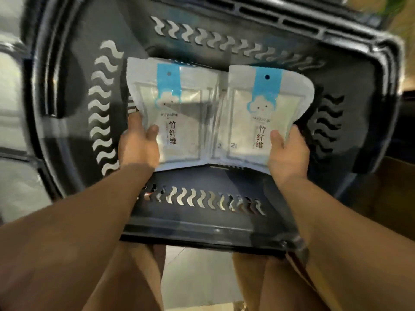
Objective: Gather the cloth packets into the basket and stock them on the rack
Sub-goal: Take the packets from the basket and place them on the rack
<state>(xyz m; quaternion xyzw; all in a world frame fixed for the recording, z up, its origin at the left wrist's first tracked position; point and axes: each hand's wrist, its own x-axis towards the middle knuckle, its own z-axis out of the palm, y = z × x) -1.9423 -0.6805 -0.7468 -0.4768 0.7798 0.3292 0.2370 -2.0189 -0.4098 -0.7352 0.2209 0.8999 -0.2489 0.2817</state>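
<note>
- Both hands are inside the basket. Left hand [139, 144] grips the lower outer edge of the left packet [182, 122], thumb on its front. Right hand [287, 151] grips the right packet [247, 122] the same way.
- Basket [202, 234]: dark plastic with wavy slots in its walls, surrounding both hands. Its near rim passes under the forearms.
- Packets: side by side between the hands, inner edges meeting. Contact with the basket floor cannot be determined.
- Blue header strip [169, 83] with punched hole tops each packet, beyond the thumbs.
</note>
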